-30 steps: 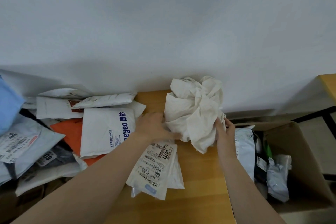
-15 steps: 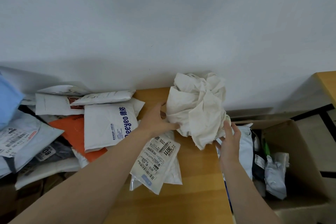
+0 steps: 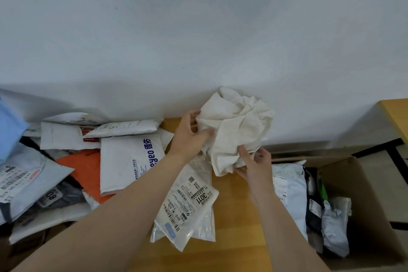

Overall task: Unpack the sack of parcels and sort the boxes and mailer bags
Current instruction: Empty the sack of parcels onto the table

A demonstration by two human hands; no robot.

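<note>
As both hands (image 3: pixel 189 137) (image 3: pixel 256 161) grip it — sack (image 3: pixel 236 126) bunched

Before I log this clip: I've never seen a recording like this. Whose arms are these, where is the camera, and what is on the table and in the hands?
There is no machine here. These are a person's two bare arms, filmed by one wide-angle camera worn on the head, looking forward and down; it is the only view. The left hand and the right hand both grip a crumpled white sack, held over a wooden table by a white wall. Beside the left forearm lies a labelled mailer bag marked 3011. Further left sits a pile of mailers, among them a white mailer with blue print and an orange mailer. On the right, an open cardboard box holds more bags.
</note>
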